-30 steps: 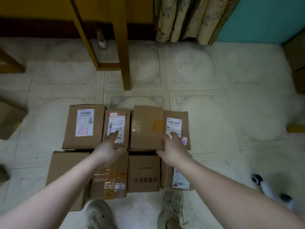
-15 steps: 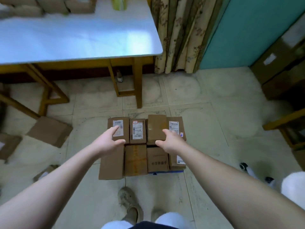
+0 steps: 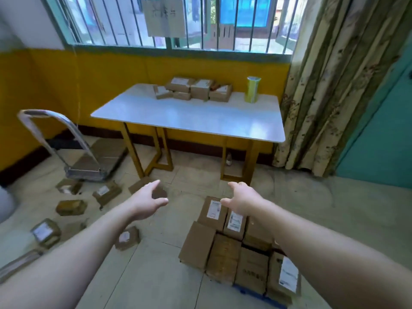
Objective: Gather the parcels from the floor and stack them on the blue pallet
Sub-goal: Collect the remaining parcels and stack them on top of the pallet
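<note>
Head view: Both arms reach forward over a tiled floor [image 3: 156, 275]. The left hand [image 3: 147, 201] and right hand [image 3: 242, 197] each have the grip released, fingers spread and holding nothing. Below the right hand, stacked parcels [image 3: 225, 257] sit packed side by side on the blue pallet [image 3: 249, 291], only its near edge showing. Loose parcels [image 3: 71, 207] lie scattered on the floor at left, near a metal trolley [image 3: 84, 173]. Behind, a white table [image 3: 189, 121] carries more boxes [image 3: 200, 89] and a yellow-green canister [image 3: 252, 89].
</note>
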The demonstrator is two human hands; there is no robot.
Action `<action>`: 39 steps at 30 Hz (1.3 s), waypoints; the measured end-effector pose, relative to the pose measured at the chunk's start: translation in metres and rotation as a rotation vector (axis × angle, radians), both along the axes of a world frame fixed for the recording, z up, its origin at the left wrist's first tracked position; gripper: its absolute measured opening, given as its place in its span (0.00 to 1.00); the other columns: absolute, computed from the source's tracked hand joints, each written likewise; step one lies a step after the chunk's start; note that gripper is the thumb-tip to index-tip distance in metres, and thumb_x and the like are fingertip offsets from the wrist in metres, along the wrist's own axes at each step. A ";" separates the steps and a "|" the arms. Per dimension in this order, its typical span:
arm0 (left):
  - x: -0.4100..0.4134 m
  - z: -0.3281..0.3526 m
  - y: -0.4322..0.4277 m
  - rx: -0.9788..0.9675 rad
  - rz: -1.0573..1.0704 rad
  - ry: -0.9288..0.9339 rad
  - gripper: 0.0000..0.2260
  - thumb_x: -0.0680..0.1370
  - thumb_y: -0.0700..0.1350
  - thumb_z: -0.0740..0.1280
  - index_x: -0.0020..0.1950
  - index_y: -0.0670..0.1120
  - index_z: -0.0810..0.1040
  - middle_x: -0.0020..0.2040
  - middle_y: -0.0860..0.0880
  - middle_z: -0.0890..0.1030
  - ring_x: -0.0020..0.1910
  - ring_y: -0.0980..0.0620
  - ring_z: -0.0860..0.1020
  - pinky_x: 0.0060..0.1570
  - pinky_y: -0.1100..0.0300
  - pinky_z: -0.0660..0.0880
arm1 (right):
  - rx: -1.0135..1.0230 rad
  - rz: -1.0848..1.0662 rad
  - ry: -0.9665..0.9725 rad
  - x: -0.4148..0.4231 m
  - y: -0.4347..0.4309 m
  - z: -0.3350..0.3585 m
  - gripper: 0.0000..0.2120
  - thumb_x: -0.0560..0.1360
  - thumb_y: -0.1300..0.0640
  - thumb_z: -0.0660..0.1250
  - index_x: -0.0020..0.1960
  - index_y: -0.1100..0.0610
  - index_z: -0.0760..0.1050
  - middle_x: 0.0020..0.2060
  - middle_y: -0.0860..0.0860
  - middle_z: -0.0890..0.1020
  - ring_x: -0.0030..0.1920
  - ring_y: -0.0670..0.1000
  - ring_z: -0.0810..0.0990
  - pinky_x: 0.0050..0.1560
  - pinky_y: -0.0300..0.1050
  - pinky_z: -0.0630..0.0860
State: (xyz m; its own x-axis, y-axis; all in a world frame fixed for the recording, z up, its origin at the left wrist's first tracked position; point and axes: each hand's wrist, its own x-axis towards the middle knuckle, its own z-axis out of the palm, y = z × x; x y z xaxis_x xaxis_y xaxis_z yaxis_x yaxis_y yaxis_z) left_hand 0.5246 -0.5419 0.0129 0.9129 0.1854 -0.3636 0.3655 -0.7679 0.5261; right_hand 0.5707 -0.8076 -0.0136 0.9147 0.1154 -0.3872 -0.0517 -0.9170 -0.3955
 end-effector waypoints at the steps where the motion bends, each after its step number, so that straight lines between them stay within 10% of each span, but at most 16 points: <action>1: -0.008 0.007 0.016 -0.003 0.035 -0.011 0.31 0.76 0.51 0.67 0.76 0.53 0.56 0.77 0.48 0.58 0.74 0.47 0.60 0.68 0.48 0.63 | -0.004 0.038 -0.015 -0.001 0.013 0.006 0.34 0.75 0.41 0.64 0.76 0.49 0.55 0.72 0.53 0.64 0.65 0.56 0.71 0.53 0.47 0.75; 23: -0.207 0.070 0.458 -0.016 0.529 -0.129 0.32 0.76 0.51 0.68 0.76 0.49 0.58 0.76 0.47 0.60 0.73 0.48 0.61 0.68 0.54 0.60 | 0.037 0.685 -0.131 -0.061 0.481 0.056 0.31 0.75 0.42 0.66 0.73 0.51 0.62 0.61 0.53 0.72 0.57 0.54 0.75 0.52 0.47 0.77; 39: -0.118 0.042 0.652 -0.011 0.680 -0.052 0.32 0.77 0.51 0.66 0.77 0.50 0.55 0.77 0.47 0.58 0.74 0.47 0.59 0.69 0.53 0.59 | -0.009 0.777 -0.020 0.066 0.731 0.021 0.29 0.75 0.41 0.65 0.71 0.54 0.65 0.60 0.54 0.73 0.54 0.53 0.75 0.50 0.46 0.77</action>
State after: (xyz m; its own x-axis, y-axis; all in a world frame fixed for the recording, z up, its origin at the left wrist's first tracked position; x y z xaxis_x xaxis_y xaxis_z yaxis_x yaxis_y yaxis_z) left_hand 0.4069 0.1102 0.0548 0.6112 0.7205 -0.3276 0.7388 -0.3709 0.5627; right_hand 0.6371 -0.0769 0.0072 0.5794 0.7234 -0.3756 0.6147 -0.6904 -0.3815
